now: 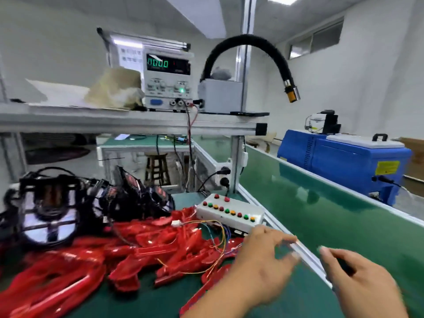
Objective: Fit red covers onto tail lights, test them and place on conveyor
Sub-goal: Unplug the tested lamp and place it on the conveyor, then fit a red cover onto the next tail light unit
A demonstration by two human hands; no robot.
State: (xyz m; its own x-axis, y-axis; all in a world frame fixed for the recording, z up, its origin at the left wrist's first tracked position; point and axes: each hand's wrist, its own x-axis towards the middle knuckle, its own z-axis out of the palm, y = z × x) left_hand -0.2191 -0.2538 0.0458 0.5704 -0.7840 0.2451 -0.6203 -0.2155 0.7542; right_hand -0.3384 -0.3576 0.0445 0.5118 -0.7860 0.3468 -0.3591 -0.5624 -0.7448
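Observation:
A heap of red covers [96,255] lies across the green bench at lower left. Behind it sit several black tail lights [52,207] with chrome reflectors. A white test box [229,214] with rows of red, green and yellow buttons stands by the conveyor rail, thin wires [215,239] trailing from it. My left hand [259,265] hovers over the bench edge with fingers spread and holds nothing. My right hand [362,278] is over the rail, fingers loosely bent, empty. Both hands are motion-blurred.
The green conveyor belt [321,212] runs along the right. A blue machine [344,159] stands beyond it. On the upper shelf [128,125] are a power supply [168,81] reading 0000 and a grey box with a black flexible hose [250,42].

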